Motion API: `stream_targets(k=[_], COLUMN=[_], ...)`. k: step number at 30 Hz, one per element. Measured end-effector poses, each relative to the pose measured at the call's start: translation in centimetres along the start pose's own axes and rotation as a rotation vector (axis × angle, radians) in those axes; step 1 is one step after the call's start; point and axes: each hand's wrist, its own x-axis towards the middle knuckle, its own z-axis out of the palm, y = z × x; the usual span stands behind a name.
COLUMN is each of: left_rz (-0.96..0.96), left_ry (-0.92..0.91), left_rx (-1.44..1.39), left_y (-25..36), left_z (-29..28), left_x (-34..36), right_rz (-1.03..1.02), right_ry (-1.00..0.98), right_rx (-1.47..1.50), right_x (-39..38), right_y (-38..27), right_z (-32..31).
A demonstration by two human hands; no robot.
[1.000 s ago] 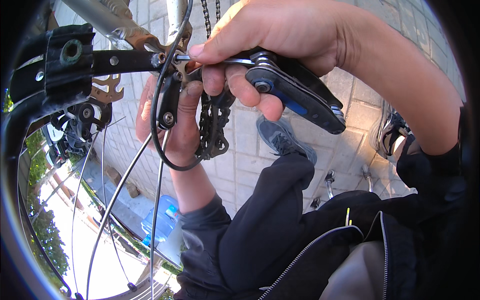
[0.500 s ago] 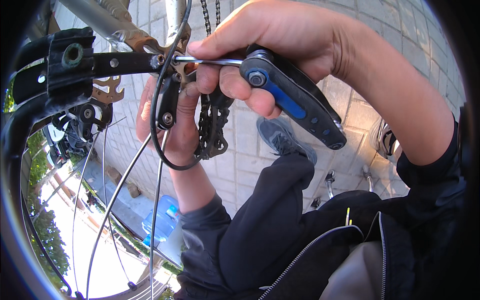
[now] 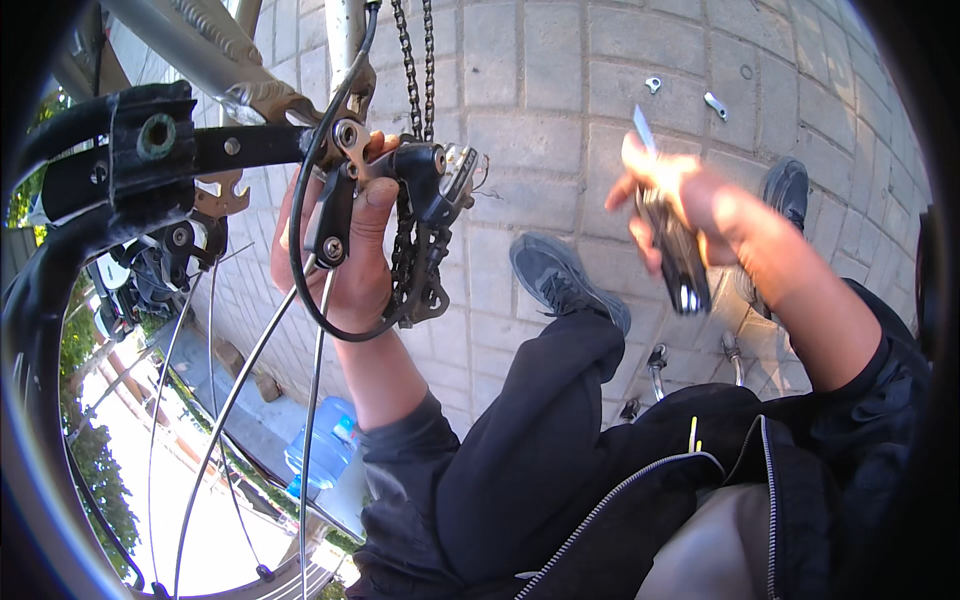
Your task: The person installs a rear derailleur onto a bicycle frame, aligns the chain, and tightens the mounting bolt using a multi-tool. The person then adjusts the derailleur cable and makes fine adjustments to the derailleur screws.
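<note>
My left hand point(image 3: 360, 285) is closed around the rear derailleur point(image 3: 425, 185) at the bicycle's frame end, its thumb in front and the other fingers partly hidden behind. The black derailleur cage hangs below with the chain point(image 3: 413, 85) running up from it. A black cable housing point(image 3: 297, 230) loops past the hand. Away to the right, my right hand point(image 3: 705, 195) is closed on a folding hex key set point(image 3: 672, 250), blurred by motion. One metal key point(image 3: 642, 128) sticks out of it, pointing up and away.
Two small metal parts, one point(image 3: 653, 85) and another point(image 3: 715, 105), lie on the paving bricks point(image 3: 540, 150). The spoked wheel point(image 3: 40, 330) and black fender stay point(image 3: 255, 147) fill the left. A blue water jug point(image 3: 325, 445) stands beyond. My shoe point(image 3: 560, 275) is below.
My right hand has pulled the hex key set away from the frame end, rightward and down. The derailleur body, hidden before, now shows. My left hand has stayed at the derailleur.
</note>
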Motion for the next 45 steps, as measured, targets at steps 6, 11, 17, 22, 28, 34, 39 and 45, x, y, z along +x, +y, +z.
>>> stream_targets(k=[6,11,17,22,28,34,39,45], left_rz=[-0.063,-0.127,-0.165,-0.098,-0.061,-0.078,-0.103,-0.059], left_ry=[0.003,0.013,0.034,-0.005,-0.035,-0.05,-0.027,-0.05], left_rx=[-0.053,-0.084,-0.132,0.02,0.044,0.038,-0.064,0.051], left_y=[-0.1,0.3,0.4,0.6,1.1,1.2,1.2,1.1], left_z=[0.0,-0.3,0.0,-0.8,-0.7,-0.7,-0.4,-0.7], left_x=[-0.2,-0.5,-0.4,-0.2,0.1,0.2,0.1,0.2], right_rz=[-0.19,-0.303,-1.072,-1.37,-1.413,-1.598,-1.535,-0.801], right_ry=[-0.205,-0.08,0.261,0.489,0.536,0.648,0.434,-0.285], right_rx=[0.19,-0.419,-1.001,-1.12,-1.183,-1.447,-1.477,-0.639], right_x=[-2.5,-4.0,-4.4,-3.0,-2.9,-2.2,-3.8,-4.6], right_y=[2.4,0.5,0.1,-1.5,-1.9,-3.1,-6.0,-8.8], right_z=[3.6,4.6,6.6,6.9,6.9,6.3,6.0,4.8])
